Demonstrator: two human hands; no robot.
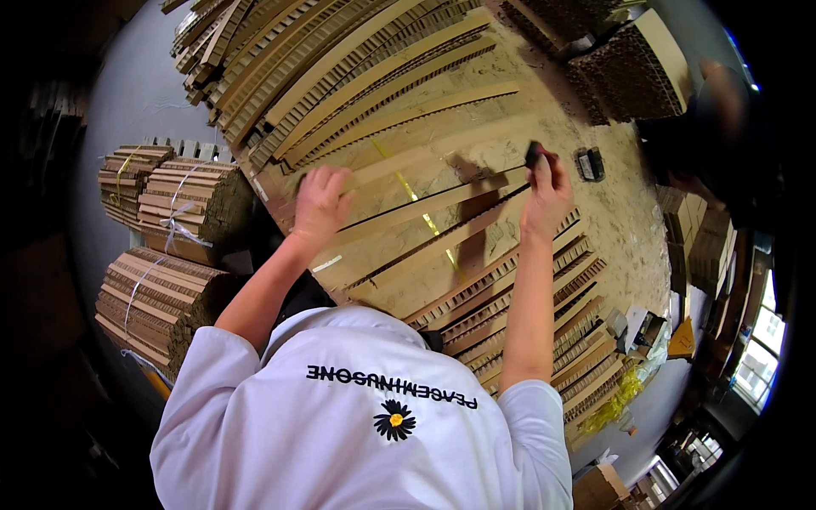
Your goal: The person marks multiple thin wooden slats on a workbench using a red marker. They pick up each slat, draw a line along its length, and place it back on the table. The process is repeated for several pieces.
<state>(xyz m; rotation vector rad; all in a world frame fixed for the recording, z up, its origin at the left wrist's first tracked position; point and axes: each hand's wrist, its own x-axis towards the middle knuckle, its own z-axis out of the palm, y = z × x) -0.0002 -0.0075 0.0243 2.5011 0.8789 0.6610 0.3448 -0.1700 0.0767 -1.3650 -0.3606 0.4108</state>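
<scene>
My right hand [546, 200] is closed around a small red-and-black hand tool [534, 155], whose exact kind I cannot make out. It is over the right ends of two long cardboard honeycomb strips, a nearer strip [442, 236] and a farther strip [425, 206], lying slantwise on the worktable [625, 229]. My left hand [321, 200] is by the left end of the farther strip, its fingers bent and somewhat apart, with nothing plainly gripped. Between my hands, yellow tape [430, 223] runs across the tabletop under the strips.
Many honeycomb strips [340, 68] are piled at the far left, and more strips [544, 314] lie at the near right. A small black object [588, 164] sits right of my hand. Tied bundles [161, 297] stand at left. A blurred person [714, 127] is at far right.
</scene>
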